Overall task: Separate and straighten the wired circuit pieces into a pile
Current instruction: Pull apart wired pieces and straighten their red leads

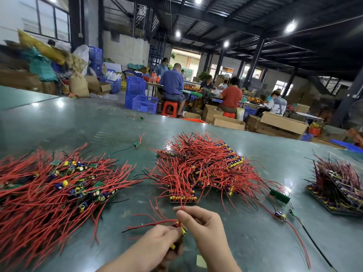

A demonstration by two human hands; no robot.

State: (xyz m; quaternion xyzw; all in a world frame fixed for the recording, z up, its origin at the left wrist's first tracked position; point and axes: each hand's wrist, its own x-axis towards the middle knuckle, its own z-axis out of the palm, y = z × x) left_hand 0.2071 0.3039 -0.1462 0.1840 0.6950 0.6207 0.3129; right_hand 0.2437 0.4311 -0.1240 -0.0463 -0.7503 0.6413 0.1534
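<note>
My left hand (157, 244) grips a small bunch of circuit pieces (181, 231) with yellow capacitors and red wires fanning out to the left. My right hand (200, 222) pinches a red wire (181, 201) that rises from that bunch. To the left lies a wide pile of separated pieces (59, 185) with red wires. Just beyond my hands sits a tangled heap of wired boards (204, 165). A third darker stack (337, 183) lies at the far right.
The green table (245, 238) holds a few loose pieces: one (282, 215) right of my hands, one (137, 144) behind the piles. Past the table's far edge, people sit at benches among cardboard boxes (280, 124) and blue crates (144, 104).
</note>
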